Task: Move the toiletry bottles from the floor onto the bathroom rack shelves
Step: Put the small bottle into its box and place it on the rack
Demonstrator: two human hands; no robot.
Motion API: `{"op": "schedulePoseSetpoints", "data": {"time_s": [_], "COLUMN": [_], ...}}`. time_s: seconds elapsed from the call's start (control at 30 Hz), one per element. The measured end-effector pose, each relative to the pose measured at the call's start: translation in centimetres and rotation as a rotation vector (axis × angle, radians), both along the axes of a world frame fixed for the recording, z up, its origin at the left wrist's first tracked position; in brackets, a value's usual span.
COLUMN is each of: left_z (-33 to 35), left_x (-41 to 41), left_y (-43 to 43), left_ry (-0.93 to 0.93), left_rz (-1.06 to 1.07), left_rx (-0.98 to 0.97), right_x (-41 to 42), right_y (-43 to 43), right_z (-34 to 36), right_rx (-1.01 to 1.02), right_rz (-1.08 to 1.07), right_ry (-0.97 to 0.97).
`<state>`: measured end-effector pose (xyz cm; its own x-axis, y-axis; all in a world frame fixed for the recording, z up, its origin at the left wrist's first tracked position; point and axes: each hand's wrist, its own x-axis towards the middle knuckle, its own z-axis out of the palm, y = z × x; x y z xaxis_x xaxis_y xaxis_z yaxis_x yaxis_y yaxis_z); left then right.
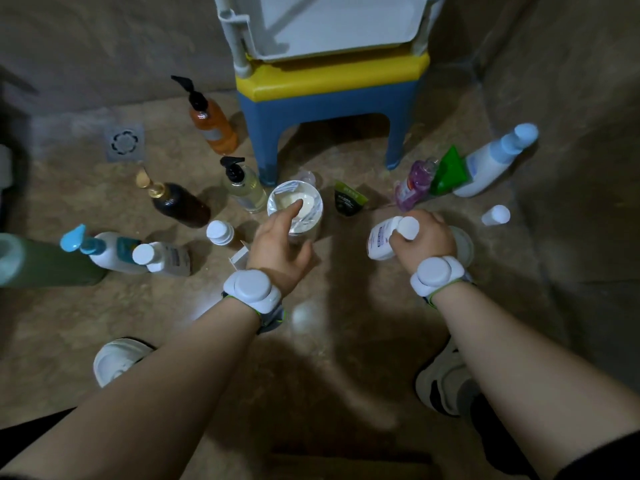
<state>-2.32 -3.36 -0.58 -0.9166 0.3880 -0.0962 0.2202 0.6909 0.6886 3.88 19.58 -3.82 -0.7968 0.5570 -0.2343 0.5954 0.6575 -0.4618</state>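
Many toiletry bottles stand or lie on the brown floor. My right hand (424, 237) is shut on a small white bottle with a white cap (381, 242). My left hand (277, 244) grips a round white-lidded jar (304, 199), fingers over its top. Around them are an orange pump bottle (214, 128), a clear pump bottle (244, 187), a dark brown pump bottle (180, 204), a white bottle with a blue pump (110, 249), a purple bottle (414, 185) and a large white bottle with a blue cap (491, 164). The white rack (332, 26) stands at the top.
The rack rests on a blue and yellow stool (329, 98). A floor drain (124, 142) lies at the left. A green cylinder (45, 261) lies at the far left. My shoes (117, 358) (443, 382) are on the floor below. Walls close in behind and on the right.
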Motion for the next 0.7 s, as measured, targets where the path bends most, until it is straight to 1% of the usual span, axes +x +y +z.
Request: {"op": "schedulePoseSetpoints", "data": {"time_s": [0.1, 0.17, 0.23, 0.3, 0.43, 0.5, 0.57, 0.7], "left_z": [0.7, 0.4, -0.6, -1.2, -2.6, -3.1, -3.6, -4.4], "left_x": [-0.6, -1.0, -1.2, -1.1, -1.3, -1.6, -1.8, -2.2], "left_y": [-2.6, -5.1, -7.1, -8.6, -9.8, -9.5, -9.0, -9.0], "left_ry": [0.095, 0.107, 0.078, -0.005, -0.254, -0.324, -0.347, -0.326], "left_rz": [0.134, 0.220, 0.280, 0.302, 0.185, 0.125, 0.090, 0.063], "left_rx": [0.009, -0.014, -0.059, -0.120, -0.252, -0.296, -0.350, -0.398], "right_x": [-0.7, -1.1, -1.4, -1.7, -1.9, -1.9, -1.8, -1.7], "right_y": [-1.9, -3.6, -4.7, -5.9, -8.7, -9.7, -10.5, -11.6], "right_z": [2.3, 3.7, 4.8, 5.8, 7.6, 8.2, 8.5, 8.4], "right_rx": [-0.048, -0.089, -0.105, -0.119, -0.179, -0.220, -0.268, -0.310], "right_rz": [-0.011, -0.012, -0.003, 0.021, 0.067, 0.095, 0.134, 0.223], "right_ry": [0.162, 0.245, 0.294, 0.347, 0.415, 0.410, 0.405, 0.411]}}
